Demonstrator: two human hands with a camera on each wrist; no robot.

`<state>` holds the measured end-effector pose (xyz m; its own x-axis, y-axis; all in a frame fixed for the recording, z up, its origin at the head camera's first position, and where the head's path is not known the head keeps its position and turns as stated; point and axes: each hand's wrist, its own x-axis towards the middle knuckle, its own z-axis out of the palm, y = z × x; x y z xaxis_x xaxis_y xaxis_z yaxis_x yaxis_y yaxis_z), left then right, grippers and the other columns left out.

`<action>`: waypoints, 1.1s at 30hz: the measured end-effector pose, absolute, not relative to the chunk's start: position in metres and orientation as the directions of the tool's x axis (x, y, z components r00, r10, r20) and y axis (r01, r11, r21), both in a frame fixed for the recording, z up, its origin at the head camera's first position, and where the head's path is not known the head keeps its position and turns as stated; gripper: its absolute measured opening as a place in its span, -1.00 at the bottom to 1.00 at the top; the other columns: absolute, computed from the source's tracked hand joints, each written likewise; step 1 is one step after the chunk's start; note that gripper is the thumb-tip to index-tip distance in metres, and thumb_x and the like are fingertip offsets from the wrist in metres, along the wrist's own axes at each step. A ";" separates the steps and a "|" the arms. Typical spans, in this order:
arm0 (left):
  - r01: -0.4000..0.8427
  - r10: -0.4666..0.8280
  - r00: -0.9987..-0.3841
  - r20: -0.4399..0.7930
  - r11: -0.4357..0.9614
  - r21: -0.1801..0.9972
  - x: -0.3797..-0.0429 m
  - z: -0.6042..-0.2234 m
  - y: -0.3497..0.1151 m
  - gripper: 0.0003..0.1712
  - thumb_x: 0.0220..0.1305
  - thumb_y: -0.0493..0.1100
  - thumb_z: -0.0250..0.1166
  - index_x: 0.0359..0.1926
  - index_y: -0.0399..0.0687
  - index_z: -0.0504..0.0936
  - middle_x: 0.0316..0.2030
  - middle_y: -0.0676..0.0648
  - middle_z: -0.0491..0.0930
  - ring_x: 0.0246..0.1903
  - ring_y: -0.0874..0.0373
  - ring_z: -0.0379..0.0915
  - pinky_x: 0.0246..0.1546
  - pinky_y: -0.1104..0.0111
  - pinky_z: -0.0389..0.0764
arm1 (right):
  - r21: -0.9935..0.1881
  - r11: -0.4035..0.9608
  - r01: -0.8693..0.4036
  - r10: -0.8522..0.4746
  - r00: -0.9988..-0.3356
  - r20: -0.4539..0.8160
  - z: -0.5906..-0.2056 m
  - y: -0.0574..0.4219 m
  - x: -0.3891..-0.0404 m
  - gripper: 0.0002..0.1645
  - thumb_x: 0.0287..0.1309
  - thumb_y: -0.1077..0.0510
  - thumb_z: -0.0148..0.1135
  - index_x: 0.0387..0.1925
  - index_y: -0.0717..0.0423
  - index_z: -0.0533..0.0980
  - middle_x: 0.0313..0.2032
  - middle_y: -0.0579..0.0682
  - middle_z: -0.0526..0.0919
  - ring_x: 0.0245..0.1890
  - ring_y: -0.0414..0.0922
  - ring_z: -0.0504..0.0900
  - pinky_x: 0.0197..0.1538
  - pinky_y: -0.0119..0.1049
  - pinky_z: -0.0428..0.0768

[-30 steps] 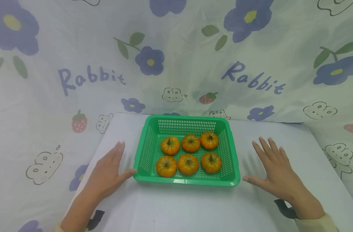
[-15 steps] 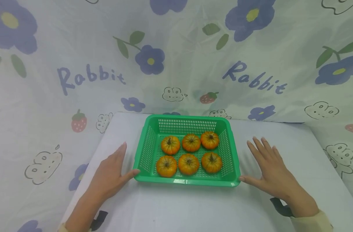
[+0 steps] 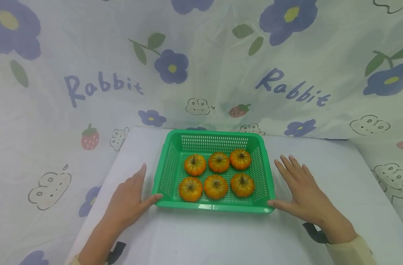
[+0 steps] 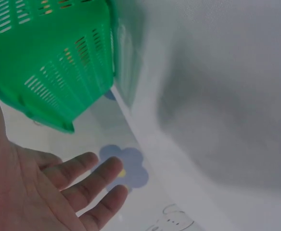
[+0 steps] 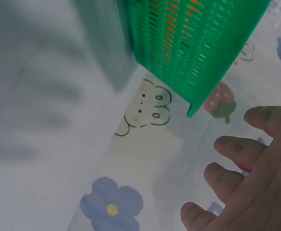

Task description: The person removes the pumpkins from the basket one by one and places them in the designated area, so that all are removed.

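A green plastic basket point(image 3: 214, 208) sits on the white table, its side walls pierced with slots. Inside it, several small orange pumpkins point(image 3: 216, 186) stand in two rows. My left hand point(image 3: 126, 202) is beside the basket's left end, fingers straight, its thumb tip over the near left corner of the rim. At the opposite end, my right hand point(image 3: 301, 195) has its fingers spread and its thumb tip at the near right corner. Both wrist views show the fingers point(image 4: 93, 183) extended, apart from the basket's outer wall point(image 5: 188, 53).
The white table point(image 3: 195, 239) extends in front of the basket and to both sides. Behind it hangs a pale cloth point(image 3: 214, 66) printed with flowers, strawberries, rabbits and lettering. Each wrist wears a dark strap point(image 3: 315, 233).
Both hands have moved inward toward the basket, the right one farther. Their thumbs now overlap the near corners of the rim. The basket and pumpkins have stayed in place.
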<state>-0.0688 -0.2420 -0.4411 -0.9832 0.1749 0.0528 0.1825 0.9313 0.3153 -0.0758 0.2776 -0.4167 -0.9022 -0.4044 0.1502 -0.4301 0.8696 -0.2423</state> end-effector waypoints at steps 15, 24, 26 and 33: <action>0.133 0.144 -0.989 -0.009 0.935 0.329 -0.063 -0.436 -0.235 0.20 0.40 0.53 0.13 0.57 -0.38 0.12 0.47 -0.44 0.26 0.41 -0.45 0.21 0.35 -0.28 0.24 | -0.267 0.820 -0.506 -0.490 -0.862 0.127 -0.416 0.260 -0.086 0.42 0.06 -0.55 0.41 0.67 0.04 -0.03 0.61 0.22 0.03 0.61 0.25 -0.07 0.55 0.25 -0.12; 0.125 0.134 -0.991 0.003 0.920 0.372 -0.061 -0.439 -0.230 -0.04 0.47 0.41 0.16 0.45 -0.33 0.35 0.33 -0.38 0.45 0.32 -0.37 0.35 0.30 -0.25 0.35 | -0.281 0.806 -0.521 -0.521 -0.850 0.081 -0.414 0.250 -0.092 0.41 0.08 -0.62 0.33 0.66 0.08 0.02 0.61 0.21 0.07 0.60 0.25 -0.02 0.58 0.10 -0.08; 0.126 0.135 -0.991 0.003 0.918 0.376 -0.060 -0.439 -0.230 -0.05 0.48 0.40 0.17 0.44 -0.33 0.36 0.31 -0.37 0.46 0.30 -0.36 0.36 0.28 -0.24 0.37 | -0.283 0.803 -0.525 -0.527 -0.847 0.078 -0.414 0.248 -0.093 0.41 0.08 -0.62 0.32 0.65 0.09 0.03 0.61 0.20 0.07 0.60 0.24 -0.02 0.57 0.10 -0.05; 0.111 0.123 -0.992 -0.005 0.909 0.401 -0.059 -0.441 -0.229 -0.09 0.50 0.37 0.16 0.45 -0.31 0.35 0.27 -0.33 0.50 0.27 -0.32 0.41 0.27 -0.22 0.40 | -0.269 0.791 -0.550 -0.549 -0.831 0.083 -0.414 0.243 -0.096 0.38 0.05 -0.63 0.34 0.60 0.14 0.16 0.59 0.18 0.12 0.59 0.22 0.01 0.51 0.19 0.11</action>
